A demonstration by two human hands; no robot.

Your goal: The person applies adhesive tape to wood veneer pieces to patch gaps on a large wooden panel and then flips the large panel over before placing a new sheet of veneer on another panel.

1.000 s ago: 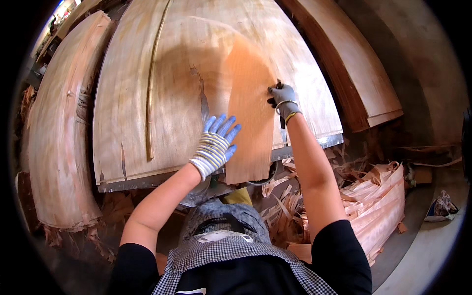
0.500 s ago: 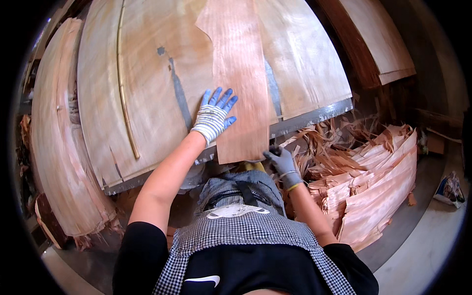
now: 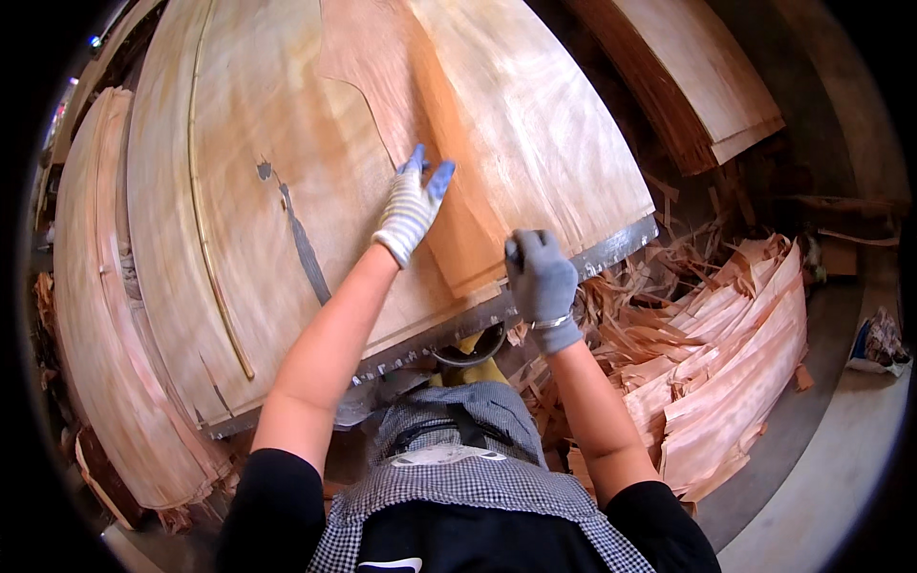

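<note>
A thin pinkish strip of wood veneer [image 3: 368, 53] lies lengthwise over a stack of pale veneer sheets [image 3: 554, 105]. Its right side shows darker orange and looks bent, and its left edge has a curved notch. My left hand [image 3: 413, 210], in a striped glove with blue fingertips, rests on the strip with fingers stretched. At the near right corner of the strip, my right hand [image 3: 543, 277] in a grey glove is curled closed on the strip's edge; its fingertips are partly hidden.
A narrow yellowish stick [image 3: 202, 229] lies on the sheets at left, near a dark gap [image 3: 304, 244]. A metal table edge [image 3: 616, 244] runs along the front. Torn veneer scraps [image 3: 731, 353] heap at the right. More veneer stacks stand at left [image 3: 95, 315] and far right [image 3: 702, 62].
The strip has slid away from me, its near end no longer hanging over the table edge. My right hand has risen from below the edge to the sheets' front corner. The view has shifted.
</note>
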